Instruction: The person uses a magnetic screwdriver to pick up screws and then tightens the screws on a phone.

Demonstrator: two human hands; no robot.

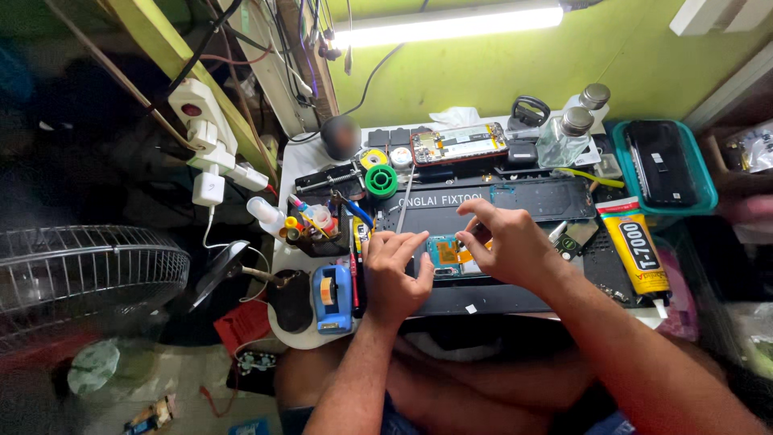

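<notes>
An opened phone [445,253] with a blue board and orange flex parts lies on a dark repair mat [483,205]. My left hand [392,274] rests flat on the phone's left end, fingers spread over it. My right hand [505,242] hovers at its right side, thumb and forefinger pinched at the upper edge of the phone; whether they hold something small I cannot tell.
A second opened phone with a red frame [459,144] lies at the back. Nearby are a green tape roll [381,181], a blue tape dispenser [332,298], two glass bottles [564,137], a yellow glue tube [636,246], a teal tray [702,193] holding a black phone, and a fan [88,274] at left.
</notes>
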